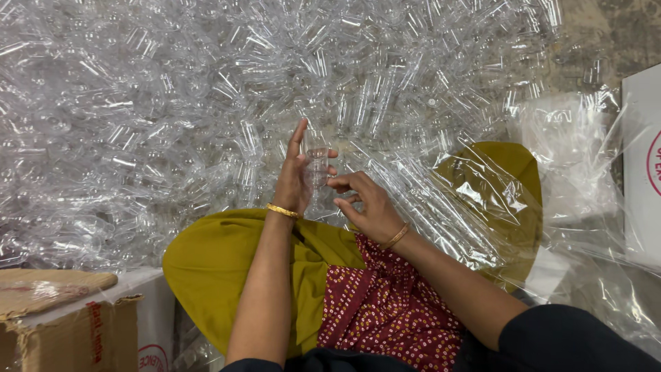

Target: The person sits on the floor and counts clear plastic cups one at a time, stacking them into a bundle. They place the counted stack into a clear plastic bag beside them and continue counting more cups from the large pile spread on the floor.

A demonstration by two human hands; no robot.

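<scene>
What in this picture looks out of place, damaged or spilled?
Nothing stands out. The left hand holds a clear bottle, the right hand beside it. The heap of clear bottles lies loose on the floor; none looks visibly broken.

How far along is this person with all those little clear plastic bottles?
Nothing shows a finished batch for certain. In hand: the left hand holds one small clear plastic bottle upright, with the right hand at its base. Left: a huge heap of clear plastic bottles spreads ahead, so most seems undone.
</scene>
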